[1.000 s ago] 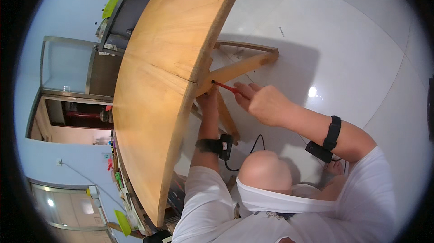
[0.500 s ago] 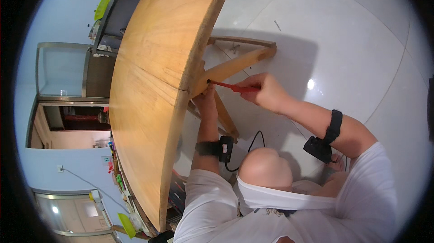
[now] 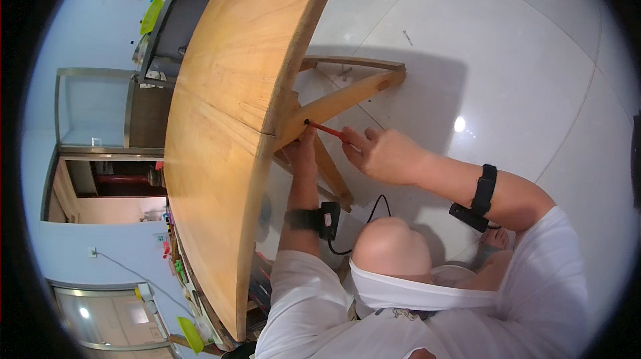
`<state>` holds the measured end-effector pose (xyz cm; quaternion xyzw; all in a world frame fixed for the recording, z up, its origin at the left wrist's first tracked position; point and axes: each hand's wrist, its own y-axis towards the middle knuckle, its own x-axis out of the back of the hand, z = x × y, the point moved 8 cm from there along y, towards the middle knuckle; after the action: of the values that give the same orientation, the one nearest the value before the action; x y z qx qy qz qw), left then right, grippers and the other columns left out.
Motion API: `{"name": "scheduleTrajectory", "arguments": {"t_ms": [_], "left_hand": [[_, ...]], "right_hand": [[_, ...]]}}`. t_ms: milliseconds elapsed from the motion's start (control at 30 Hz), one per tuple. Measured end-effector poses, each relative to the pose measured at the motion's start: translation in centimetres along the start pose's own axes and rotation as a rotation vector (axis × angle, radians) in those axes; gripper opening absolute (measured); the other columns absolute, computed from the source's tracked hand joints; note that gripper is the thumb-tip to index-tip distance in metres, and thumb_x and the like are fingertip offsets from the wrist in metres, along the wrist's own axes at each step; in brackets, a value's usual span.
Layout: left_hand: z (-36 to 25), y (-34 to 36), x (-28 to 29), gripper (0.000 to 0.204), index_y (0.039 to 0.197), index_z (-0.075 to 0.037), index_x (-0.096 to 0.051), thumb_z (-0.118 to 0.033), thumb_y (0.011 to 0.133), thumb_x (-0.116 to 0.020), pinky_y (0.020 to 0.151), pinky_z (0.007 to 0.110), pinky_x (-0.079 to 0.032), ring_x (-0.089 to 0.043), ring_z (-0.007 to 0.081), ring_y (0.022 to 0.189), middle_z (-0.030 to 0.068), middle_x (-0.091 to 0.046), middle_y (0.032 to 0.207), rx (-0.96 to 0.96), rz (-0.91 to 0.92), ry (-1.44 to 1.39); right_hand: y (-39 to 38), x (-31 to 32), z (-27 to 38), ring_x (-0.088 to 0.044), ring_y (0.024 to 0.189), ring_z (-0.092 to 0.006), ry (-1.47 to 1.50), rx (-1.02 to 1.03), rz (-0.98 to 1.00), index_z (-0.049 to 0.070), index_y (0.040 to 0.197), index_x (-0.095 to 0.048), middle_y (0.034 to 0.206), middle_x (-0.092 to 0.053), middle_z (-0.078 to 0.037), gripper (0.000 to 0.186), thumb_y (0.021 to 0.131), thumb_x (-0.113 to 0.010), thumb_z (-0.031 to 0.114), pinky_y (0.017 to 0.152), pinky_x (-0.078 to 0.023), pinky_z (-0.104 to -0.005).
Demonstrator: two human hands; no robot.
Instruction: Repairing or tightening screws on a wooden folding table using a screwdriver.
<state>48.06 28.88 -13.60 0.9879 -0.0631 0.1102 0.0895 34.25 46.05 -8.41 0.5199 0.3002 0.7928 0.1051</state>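
Observation:
A round wooden table (image 3: 220, 138) is tipped so that its top stands on edge to my left. A wooden leg (image 3: 347, 102) juts out to the right from behind it. My right hand (image 3: 384, 155) is closed around the handle of a red screwdriver (image 3: 325, 130). The tip meets a dark bolt or screw head (image 3: 307, 122) in the leg near the tabletop. My left hand (image 3: 302, 148) grips this leg from below, its thumb close to the screwdriver tip. Its other fingers are mostly hidden by the wood.
A second leg (image 3: 332, 170) slants toward me below the first. On the pale tiled floor (image 3: 514, 58) lies a loose screw or bolt (image 3: 407, 38), with more small hardware (image 3: 345, 73) by the leg's end. My bent knee (image 3: 390, 249) is close under my hands.
My right hand has turned and changed its hold on the screwdriver, its forearm rolling with it. The tip stays at the same spot, and my left hand keeps its place on the leg.

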Motion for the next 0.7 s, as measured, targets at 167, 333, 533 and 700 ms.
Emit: {"name": "scheduleTrajectory", "arguments": {"t_ms": [167, 333, 533, 700], "left_hand": [[-0.3, -0.8, -0.1, 0.063, 0.119, 0.000, -0.035, -0.010, 0.068, -0.070, 0.089, 0.031, -0.036, -0.043, 0.0207, 0.105, 0.0106, -0.043, 0.116, -0.011, -0.029, -0.013], [-0.2, -0.8, -0.6, 0.067, 0.120, -0.001, -0.033, -0.013, 0.067, -0.072, 0.091, 0.034, -0.034, -0.041, 0.0227, 0.107, 0.0105, -0.042, 0.117, 0.003, -0.034, -0.072], [0.0, 0.2, 0.1, 0.065, 0.120, -0.003, -0.033, -0.011, 0.068, -0.070, 0.091, 0.034, -0.034, -0.043, 0.0240, 0.106, 0.0114, -0.042, 0.119, -0.016, -0.081, -0.012], [-0.1, -0.2, -0.4, 0.056, 0.116, -0.002, -0.041, -0.012, 0.069, -0.070, 0.088, 0.034, -0.036, -0.043, 0.0234, 0.105, 0.0111, -0.042, 0.119, 0.009, -0.015, -0.045]], "right_hand": [[0.5, -0.6, -1.7, -0.056, 0.064, -0.0271, 0.353, -0.171, 0.050, 0.002, 0.093, -0.059, 0.084, -0.057, -0.011, 0.031, 0.063, -0.053, 0.001, 0.058, -0.047, -0.0348], [0.5, -1.6, -4.0, -0.058, 0.066, -0.0266, 0.800, -0.340, -0.129, 0.000, 0.097, -0.059, 0.080, -0.060, -0.013, 0.040, 0.058, -0.052, -0.006, 0.060, -0.046, -0.0366], [-0.7, -4.4, -5.0, -0.051, 0.054, -0.0120, 1.730, -0.990, 0.090, -0.002, 0.097, -0.059, 0.076, -0.059, -0.011, 0.029, 0.068, -0.056, -0.003, 0.040, -0.037, -0.0247], [-1.5, -5.2, -4.8, -0.052, 0.055, -0.0134, 1.729, -1.065, 0.130, -0.001, 0.101, -0.055, 0.085, -0.058, -0.014, 0.033, 0.068, -0.056, -0.003, 0.037, -0.036, -0.0238]]}}
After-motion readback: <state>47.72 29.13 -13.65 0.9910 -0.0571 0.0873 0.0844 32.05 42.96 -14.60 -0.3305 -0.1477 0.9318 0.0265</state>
